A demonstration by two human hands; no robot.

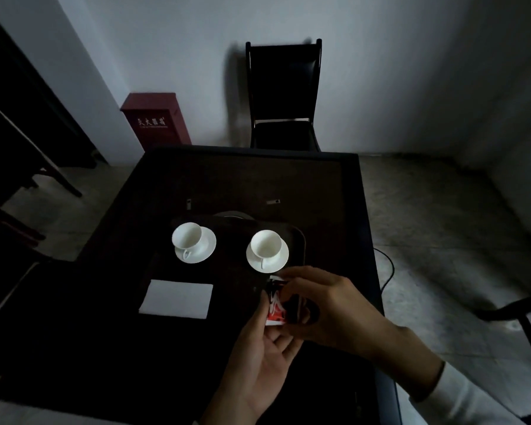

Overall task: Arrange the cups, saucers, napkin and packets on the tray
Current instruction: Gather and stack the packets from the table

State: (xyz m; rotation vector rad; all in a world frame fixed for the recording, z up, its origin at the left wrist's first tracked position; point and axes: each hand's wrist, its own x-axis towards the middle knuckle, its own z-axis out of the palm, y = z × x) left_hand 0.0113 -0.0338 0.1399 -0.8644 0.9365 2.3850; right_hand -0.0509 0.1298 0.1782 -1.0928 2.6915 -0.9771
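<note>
Two white cups on white saucers stand on a dark tray [298, 234]: the left cup [187, 237] on its saucer [207, 251], the right cup [266, 244] on its saucer [281, 262]. A white folded napkin [177, 298] lies flat in front of the left cup. Both hands hold red, white and black packets [276, 303] just in front of the right saucer. My left hand [262, 360] grips them from below, palm up. My right hand [322, 311] pinches them from the right. How many packets there are is hidden by the fingers.
The dark square table [242, 176] has two small metal pieces [273, 202] near its middle. A black chair [284, 96] stands at the far side, a red box [155, 119] on the floor by the wall. A cable [388, 271] hangs off the right edge.
</note>
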